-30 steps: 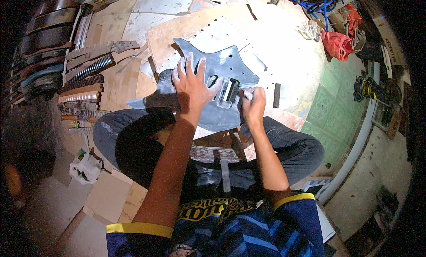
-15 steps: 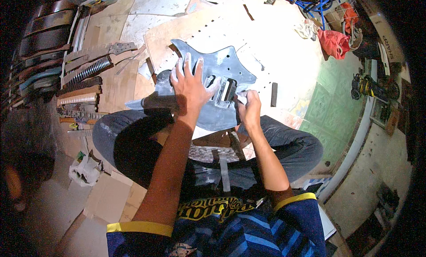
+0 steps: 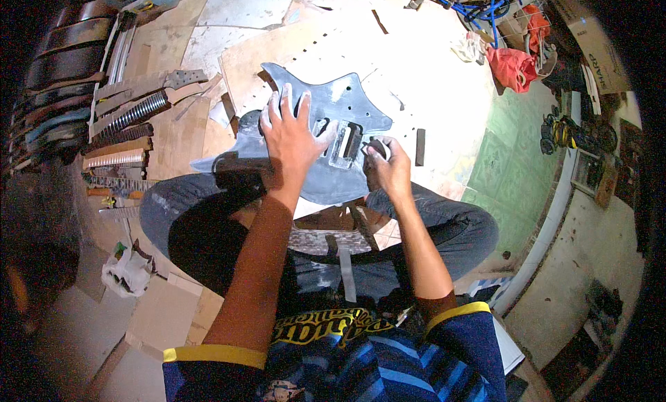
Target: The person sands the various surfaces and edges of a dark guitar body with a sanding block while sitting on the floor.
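Observation:
A grey, dusty electric guitar body (image 3: pixel 331 185) with pointed horns lies in front of me above my crossed legs. Rectangular cavities are cut into its middle. My left hand (image 3: pixel 288 128) rests flat on its left part, fingers spread, pressing against the surface. At the body's right edge, beside the cavities, my right hand (image 3: pixel 390 167) pinches a small dark folded piece of sandpaper (image 3: pixel 377 147). The fingers partly cover that piece.
A dark flat strip (image 3: pixel 420 147) lies on the pale board to the right. Several guitar necks (image 3: pixel 132 117) are laid out at the left, near a stack of dark curved parts (image 3: pixel 66 69). A red cloth (image 3: pixel 512 67) and blue hose (image 3: pixel 489 10) sit at the far right.
My right hand has turned at the wrist, and the sandpaper's dark face now shows. The left hand stays on the guitar body. The whole view has shifted slightly.

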The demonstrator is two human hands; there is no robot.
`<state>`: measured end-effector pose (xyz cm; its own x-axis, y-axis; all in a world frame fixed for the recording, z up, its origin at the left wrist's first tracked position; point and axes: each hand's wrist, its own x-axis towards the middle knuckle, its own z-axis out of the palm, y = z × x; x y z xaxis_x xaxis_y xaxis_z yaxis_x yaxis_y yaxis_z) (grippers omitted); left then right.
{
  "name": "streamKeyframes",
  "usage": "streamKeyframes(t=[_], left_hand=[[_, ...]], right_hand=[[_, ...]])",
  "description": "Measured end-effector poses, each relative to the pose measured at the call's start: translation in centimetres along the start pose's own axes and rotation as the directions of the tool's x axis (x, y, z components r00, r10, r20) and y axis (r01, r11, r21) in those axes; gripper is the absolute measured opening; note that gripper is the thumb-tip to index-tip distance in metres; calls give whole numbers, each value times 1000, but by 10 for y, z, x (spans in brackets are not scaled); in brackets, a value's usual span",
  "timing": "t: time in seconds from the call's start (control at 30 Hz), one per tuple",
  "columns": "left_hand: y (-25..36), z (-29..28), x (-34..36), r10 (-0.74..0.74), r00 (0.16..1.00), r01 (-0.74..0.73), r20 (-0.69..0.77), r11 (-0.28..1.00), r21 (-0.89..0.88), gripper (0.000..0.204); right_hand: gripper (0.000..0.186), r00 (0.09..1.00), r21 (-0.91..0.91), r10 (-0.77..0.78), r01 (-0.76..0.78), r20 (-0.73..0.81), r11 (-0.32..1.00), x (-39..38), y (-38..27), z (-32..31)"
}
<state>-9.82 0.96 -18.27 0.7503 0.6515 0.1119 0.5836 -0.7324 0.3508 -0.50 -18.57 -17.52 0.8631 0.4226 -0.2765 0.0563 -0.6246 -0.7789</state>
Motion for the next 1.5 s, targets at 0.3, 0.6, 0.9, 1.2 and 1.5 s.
streamKeyframes(t=[0.3, 0.6, 0.9, 1.2, 1.5], left_hand=[[-1, 1, 0, -10, 1000, 10, 26, 1000, 21, 78], [1, -1, 0, 0, 1000, 0, 11, 1000, 5, 77], [-1, 4, 1, 32, 999, -32, 15, 999, 6, 78], [3, 3, 0, 11, 1000, -11, -8, 1000, -5, 78], [6, 2, 0, 3, 1000, -5, 21, 996, 88, 84]], right_hand=[[19, 980, -44, 51, -61, -192, 997, -9, -8, 27], [28, 969, -53, 151, -164, -193, 985, -8, -31, 19], [14, 982, -66, 25, -38, -188, 997, -16, -12, 31], [19, 992, -149, 88, -101, -90, 984, -10, -14, 18], [22, 954, 18, 7, -1, -299, 1000, -4, -11, 12]])
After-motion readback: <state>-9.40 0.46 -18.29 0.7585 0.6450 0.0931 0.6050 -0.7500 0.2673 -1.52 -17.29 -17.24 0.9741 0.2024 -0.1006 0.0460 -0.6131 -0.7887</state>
